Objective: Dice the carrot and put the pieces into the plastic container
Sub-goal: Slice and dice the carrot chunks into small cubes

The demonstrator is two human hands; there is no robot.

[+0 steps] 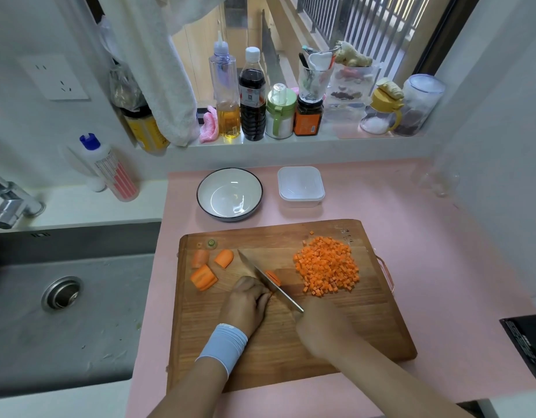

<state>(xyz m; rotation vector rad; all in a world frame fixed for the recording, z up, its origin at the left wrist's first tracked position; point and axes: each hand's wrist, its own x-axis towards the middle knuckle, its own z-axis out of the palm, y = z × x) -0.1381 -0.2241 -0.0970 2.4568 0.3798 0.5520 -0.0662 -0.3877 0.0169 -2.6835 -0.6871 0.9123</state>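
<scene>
Both empty: bowl (214, 188), plastic container (300, 184); left fingers (262, 297) hold carrot (273, 277), right fingers (309, 318) grip knife (259, 274).

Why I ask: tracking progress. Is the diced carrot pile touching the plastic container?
Apart: head view shows board and pink counter between diced carrot pile and plastic container.

Daylight pouring in thru the window (351, 31), soft & even, brightest up top. Right hand (324, 330) smeared w/ motion blur. Fisheye bends the edges; faint glare in the bowl (229, 194).
</scene>
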